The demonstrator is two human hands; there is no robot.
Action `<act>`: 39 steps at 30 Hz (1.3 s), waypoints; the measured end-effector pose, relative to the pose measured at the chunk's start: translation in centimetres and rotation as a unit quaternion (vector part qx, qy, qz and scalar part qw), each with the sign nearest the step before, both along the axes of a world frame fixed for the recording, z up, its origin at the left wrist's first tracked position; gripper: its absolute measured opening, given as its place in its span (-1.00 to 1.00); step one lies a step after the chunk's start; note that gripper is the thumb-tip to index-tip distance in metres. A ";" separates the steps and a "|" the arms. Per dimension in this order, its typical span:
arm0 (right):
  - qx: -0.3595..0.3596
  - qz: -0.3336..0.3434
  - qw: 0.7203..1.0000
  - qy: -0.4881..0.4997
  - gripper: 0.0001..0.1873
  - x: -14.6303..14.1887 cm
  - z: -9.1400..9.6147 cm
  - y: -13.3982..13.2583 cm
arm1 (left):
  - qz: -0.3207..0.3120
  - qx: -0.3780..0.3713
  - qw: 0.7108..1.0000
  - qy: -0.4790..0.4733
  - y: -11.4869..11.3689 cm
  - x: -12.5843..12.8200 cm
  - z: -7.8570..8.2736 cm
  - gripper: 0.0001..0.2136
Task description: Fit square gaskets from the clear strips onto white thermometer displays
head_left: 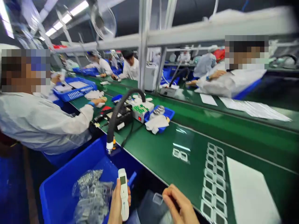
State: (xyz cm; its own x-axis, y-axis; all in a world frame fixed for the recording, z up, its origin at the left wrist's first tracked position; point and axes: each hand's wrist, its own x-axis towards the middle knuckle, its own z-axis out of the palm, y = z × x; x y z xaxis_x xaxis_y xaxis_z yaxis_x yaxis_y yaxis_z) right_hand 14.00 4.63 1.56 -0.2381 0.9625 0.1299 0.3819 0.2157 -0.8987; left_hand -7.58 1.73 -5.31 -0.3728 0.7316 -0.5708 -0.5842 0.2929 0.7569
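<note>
My left hand (116, 199) is wrapped round a slim white handheld device (124, 205) that looks like a digital thermometer. It stands nearly upright, its small grey screen and button marks facing me. Between the thumb and fingers of my right hand (178, 203) is the corner of a small clear square window piece (158, 199) with a pale border. The two hands are apart, in front of the bench edge. On the green bench, beyond my right hand, lie two columns of similar white-edged frames (214, 183). A pair of frames (180, 155) on a clear sheet lies farther left.
Below left stands a blue bin (60, 183) with bagged parts (93, 193). A black flexible hose (114, 115) arches over the bench edge. Behind it sit a box with green circuit boards (140, 109) and a blue tray (171, 112). White paper (252, 193) lies right; a co-worker (44, 121) sits left.
</note>
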 end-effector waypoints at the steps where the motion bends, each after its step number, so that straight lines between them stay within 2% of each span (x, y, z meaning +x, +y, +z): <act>1: -0.023 -0.020 1.000 -0.007 -0.65 1.7 1.1 -0.9 | -0.029 0.007 1.000 -0.006 -0.7 1.3 0.7 -0.29; 3: -0.061 -0.068 0.995 -0.026 -0.64 4.6 2.6 -2.4 | -0.082 0.017 0.996 -0.014 -1.6 3.9 2.1 -0.34; 5: -0.091 -0.116 0.988 -0.040 -0.64 7.1 3.1 -3.7 | -0.137 0.033 0.990 -0.019 -2.1 5.9 3.2 -0.39; 8: -0.124 -0.169 0.977 -0.030 -0.61 9.7 2.6 -5.6 | -0.214 0.048 0.976 -0.003 -2.1 7.8 4.6 -0.41; 11: -0.157 -0.196 0.968 0.010 -0.60 10.7 1.7 -6.7 | -0.255 0.057 0.965 0.021 -1.7 8.6 6.0 -0.42; 15: -0.204 -0.198 0.955 0.081 -0.58 10.4 1.3 -6.8 | -0.260 0.071 0.963 0.006 -1.7 9.1 7.6 -0.49; 21: -0.272 -0.210 0.923 0.174 -0.59 9.5 2.5 -6.3 | -0.274 0.056 0.960 -0.032 -2.8 10.6 8.9 -0.51; 25: -0.312 -0.195 0.906 0.211 -0.63 9.2 2.6 -6.0 | -0.274 0.035 0.960 -0.050 -3.4 11.3 8.9 -0.50; 33: -0.355 -0.165 0.886 0.249 -0.71 8.9 1.0 -5.7 | -0.265 0.007 0.963 -0.045 -4.2 11.4 8.9 -0.49; 39: -0.390 -0.136 0.867 0.278 -0.74 8.3 1.8 -5.7 | -0.251 0.009 0.967 -0.038 -4.6 11.0 9.0 -0.50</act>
State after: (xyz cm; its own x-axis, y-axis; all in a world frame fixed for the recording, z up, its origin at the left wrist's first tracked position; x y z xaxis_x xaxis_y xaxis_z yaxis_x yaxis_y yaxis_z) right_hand 22.32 -1.09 3.33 -0.0982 0.8194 -0.5648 -0.2162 -0.5715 -0.7916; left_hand 3.44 -2.85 3.69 0.0737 0.8193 -0.5686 -0.4257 0.5415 0.7250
